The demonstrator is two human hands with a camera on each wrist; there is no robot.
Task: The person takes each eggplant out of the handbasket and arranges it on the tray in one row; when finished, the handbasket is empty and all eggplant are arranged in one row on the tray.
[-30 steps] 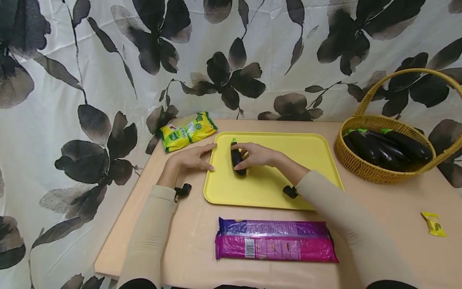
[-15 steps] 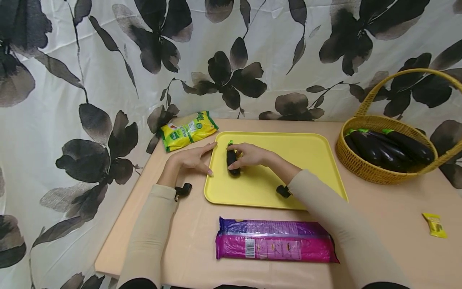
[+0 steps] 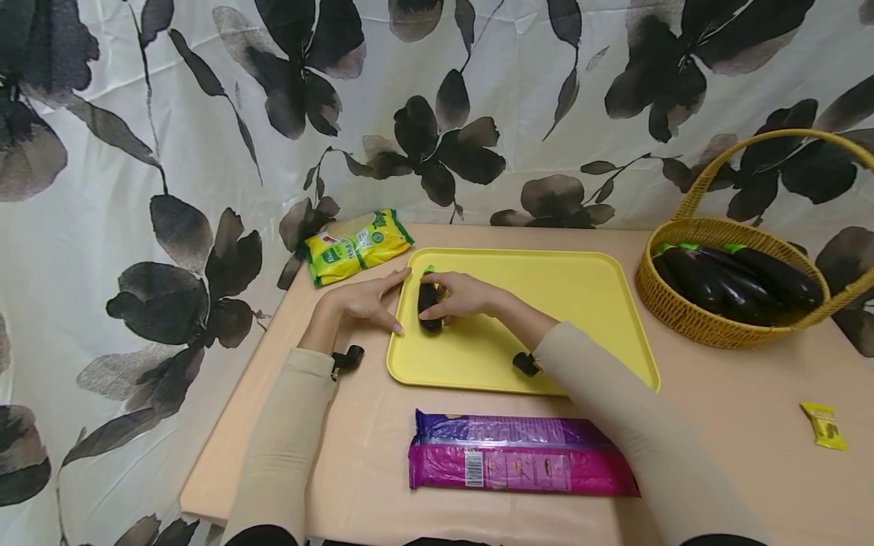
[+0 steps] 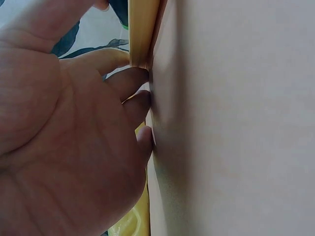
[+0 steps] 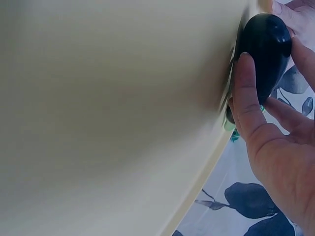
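A dark purple eggplant (image 3: 429, 303) with a green stem end lies near the left side of the yellow tray (image 3: 532, 341). My right hand (image 3: 464, 294) grips it from the right, thumb near the blunt end and fingers near the stem. In the right wrist view, the fingers curve around the glossy eggplant (image 5: 266, 49). My left hand (image 3: 362, 301) rests at the tray's left rim, fingers spread and touching it. Seen from the left wrist, the left hand's (image 4: 78, 123) fingertips meet the tabletop beside the tray edge (image 4: 142, 29).
A wicker basket (image 3: 710, 330) holding several eggplants stands at the right. A yellow-green packet (image 3: 358, 246) lies behind the left hand. In front of the tray is a pink and purple package (image 3: 526, 455). A small yellow sachet (image 3: 824, 426) lies far right.
My right hand has moved left along the tray with the eggplant, bringing it closer to the left rim. The left hand has stayed almost still.
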